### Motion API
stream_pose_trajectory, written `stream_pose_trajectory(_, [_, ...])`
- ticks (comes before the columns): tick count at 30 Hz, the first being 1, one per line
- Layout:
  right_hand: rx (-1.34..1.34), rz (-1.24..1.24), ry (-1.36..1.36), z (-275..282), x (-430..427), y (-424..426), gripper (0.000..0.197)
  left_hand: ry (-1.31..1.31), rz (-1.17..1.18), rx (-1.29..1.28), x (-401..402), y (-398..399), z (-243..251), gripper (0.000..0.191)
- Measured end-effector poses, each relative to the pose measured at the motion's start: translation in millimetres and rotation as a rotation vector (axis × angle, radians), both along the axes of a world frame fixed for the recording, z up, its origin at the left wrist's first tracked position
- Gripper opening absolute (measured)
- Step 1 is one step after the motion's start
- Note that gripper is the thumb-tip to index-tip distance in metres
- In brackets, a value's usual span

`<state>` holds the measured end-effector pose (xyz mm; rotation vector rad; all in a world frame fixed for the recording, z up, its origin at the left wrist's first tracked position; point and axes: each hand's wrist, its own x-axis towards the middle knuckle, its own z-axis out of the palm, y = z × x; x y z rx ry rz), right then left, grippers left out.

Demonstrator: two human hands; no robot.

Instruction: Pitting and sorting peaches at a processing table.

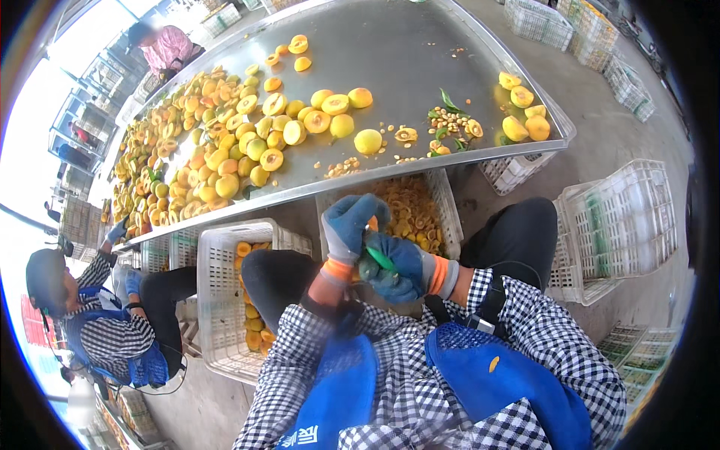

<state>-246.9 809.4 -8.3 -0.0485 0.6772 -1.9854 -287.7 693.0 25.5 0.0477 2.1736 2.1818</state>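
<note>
Both of my hands wear blue-and-grey gloves with orange cuffs and meet above my lap. My left hand (351, 225) is closed around a piece of orange fruit (372, 224), mostly hidden by its fingers. In my right hand (396, 270) is a green-handled tool (381, 259); its working end is hidden between the hands. Beyond them a metal table (394, 62) bears many whole and halved yellow-orange stone fruits (294, 133), perhaps peaches or apricots. Small pits or kernels (450, 121) with green leaves lie near its front edge, and several halves (522, 97) at its right corner.
Below the table edge, a crate (450, 211) holds fruit scraps. A white plastic crate (216, 292) with fruit halves stands left of my knee, and empty-looking crates (630, 214) at right. A co-worker (101, 326) sits at left, another person (169, 48) across the table.
</note>
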Motion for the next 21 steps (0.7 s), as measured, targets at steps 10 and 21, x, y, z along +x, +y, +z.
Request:
stream_pose_trajectory(10, [-0.236,-0.088,-0.265,15,-21,18,0.039,0.01,0.202,-0.257,-32,-137,5,0.021])
stream_pose_trajectory(21, [1.494,-0.142,1.292,4,-29,14,0.024,0.117,0.063,-1.741,-154,-135,18,0.043])
